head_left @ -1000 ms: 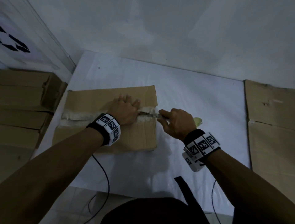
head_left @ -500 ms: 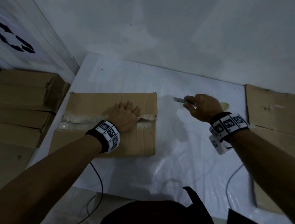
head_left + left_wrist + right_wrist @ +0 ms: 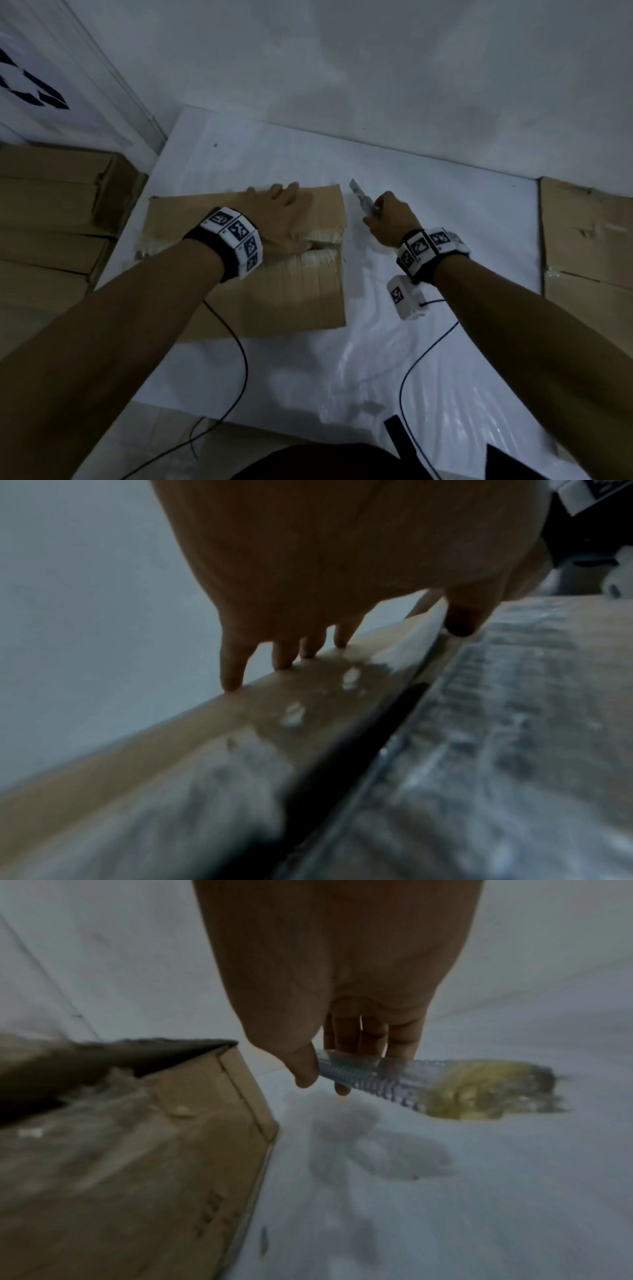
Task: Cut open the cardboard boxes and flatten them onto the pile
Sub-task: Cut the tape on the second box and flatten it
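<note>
A brown cardboard box (image 3: 284, 291) lies on the white table (image 3: 445, 359), its taped middle seam (image 3: 322, 245) slit and gaping at the right end. My left hand (image 3: 281, 216) lies flat on the far flap. Its fingers (image 3: 232, 669) are straight and reach the far edge, and the thumb (image 3: 462, 615) sits at the dark open slit (image 3: 359, 737). My right hand (image 3: 387, 222) hovers just right of the box's far right corner (image 3: 236, 1053) and grips a utility knife (image 3: 361, 198) by its ribbed clear handle (image 3: 369, 1074). The blade points up and away, clear of the cardboard.
Flattened cardboard (image 3: 589, 257) lies at the table's right edge. More closed boxes (image 3: 51, 205) are stacked to the left, below table level. A yellowish crumpled scrap (image 3: 486, 1091) lies on the table beyond the knife. Black cables (image 3: 239, 359) hang from both wrists.
My right hand pulled the knife out of the seam's right end, swung right, then came back beside the box. My left hand slid from the seam onto the far flap.
</note>
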`<state>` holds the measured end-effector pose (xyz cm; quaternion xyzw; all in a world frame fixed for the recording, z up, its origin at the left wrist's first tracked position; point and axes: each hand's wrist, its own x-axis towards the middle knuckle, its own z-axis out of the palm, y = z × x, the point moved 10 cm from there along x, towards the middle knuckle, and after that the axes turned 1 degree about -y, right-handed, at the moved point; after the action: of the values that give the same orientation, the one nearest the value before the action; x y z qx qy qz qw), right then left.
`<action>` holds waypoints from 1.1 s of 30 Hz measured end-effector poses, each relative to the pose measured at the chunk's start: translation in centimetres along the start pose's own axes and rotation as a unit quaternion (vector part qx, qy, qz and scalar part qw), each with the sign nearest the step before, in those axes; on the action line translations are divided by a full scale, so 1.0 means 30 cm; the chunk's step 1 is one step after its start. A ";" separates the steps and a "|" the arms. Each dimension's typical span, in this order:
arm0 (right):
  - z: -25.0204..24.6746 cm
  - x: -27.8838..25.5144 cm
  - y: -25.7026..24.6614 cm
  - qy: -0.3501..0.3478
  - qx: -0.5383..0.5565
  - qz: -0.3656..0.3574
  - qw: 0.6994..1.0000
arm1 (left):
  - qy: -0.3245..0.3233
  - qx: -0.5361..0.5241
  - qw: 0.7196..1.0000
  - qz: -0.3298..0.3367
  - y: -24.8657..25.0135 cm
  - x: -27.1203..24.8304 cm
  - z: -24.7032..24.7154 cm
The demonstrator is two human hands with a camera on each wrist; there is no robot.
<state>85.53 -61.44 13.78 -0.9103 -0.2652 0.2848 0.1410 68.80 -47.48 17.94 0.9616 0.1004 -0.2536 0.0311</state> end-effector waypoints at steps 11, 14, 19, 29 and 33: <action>-0.037 0.418 -0.160 0.031 -0.109 -0.090 0.990 | 0.031 -0.330 0.942 -0.042 -0.143 0.056 -0.164; -0.029 0.473 -0.178 0.021 -0.151 -0.086 0.985 | 0.051 -0.326 0.942 -0.068 -0.194 0.084 -0.202; -0.060 0.447 -0.180 0.048 -0.131 -0.103 0.985 | 0.105 -0.263 0.956 -0.080 -0.253 0.095 -0.262; -0.205 -0.175 -0.551 -0.033 0.021 -0.366 0.930 | 0.084 -0.180 0.966 -0.163 -0.306 0.008 -0.266; 0.090 -0.502 -0.596 -0.253 -0.211 -0.429 0.841 | 0.094 -0.148 0.965 -0.197 -0.369 -0.073 -0.221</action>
<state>66.24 -54.98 25.59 -0.6096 -0.7093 0.3534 -0.0189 67.81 -36.31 24.68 0.9271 0.3267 -0.1455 0.1125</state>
